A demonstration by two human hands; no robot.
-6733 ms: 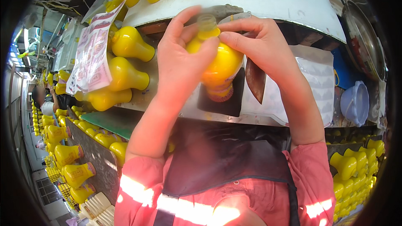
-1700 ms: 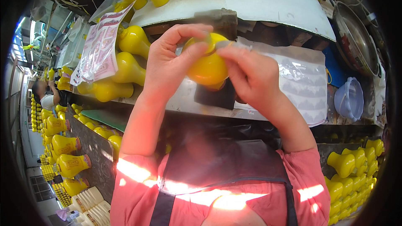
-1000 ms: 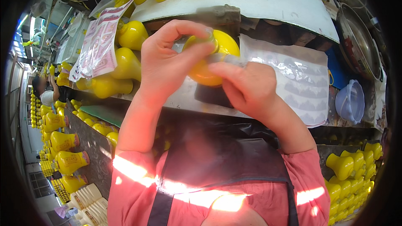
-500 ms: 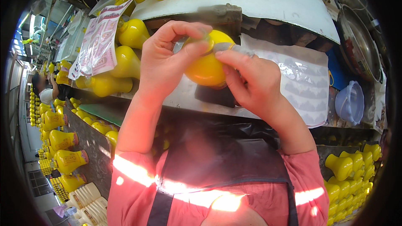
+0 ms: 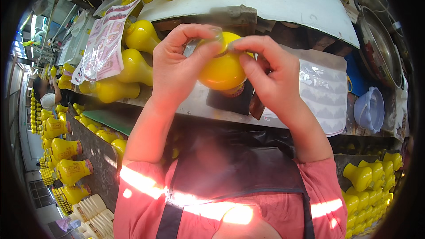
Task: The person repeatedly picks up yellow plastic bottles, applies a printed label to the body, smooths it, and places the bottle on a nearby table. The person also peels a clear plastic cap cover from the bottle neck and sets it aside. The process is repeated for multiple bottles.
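A glossy yellow bottle [image 5: 221, 73] with a rounded body stands at the bench's near edge, a patterned pink band low on it, beside a dark block [image 5: 228, 102]. My left hand [image 5: 181, 59] is closed on the bottle's narrow neck, thumb and fingers pinching its upper part. On the neck's right side, my right hand [image 5: 274, 68] presses thumb and fingertips together; whatever lies between them is too small to make out. Below its palm a brown, flat, pointed piece [image 5: 257, 107] shows; whether the hand holds it is unclear.
Backing sheets [image 5: 323, 88] lie right of my hands, near a lilac basin [image 5: 369, 109]. A pink printed decal sheet [image 5: 104, 46] rests on yellow bottles [image 5: 133, 66] at left. More bottles [image 5: 365, 175] stand in rows lower right. Another person [image 5: 48, 99] is at far left.
The grey piece at my right fingertips is no longer visible. My right fingers have shifted along the neck, and the brown piece now shows below them. My left hand has moved slightly right.
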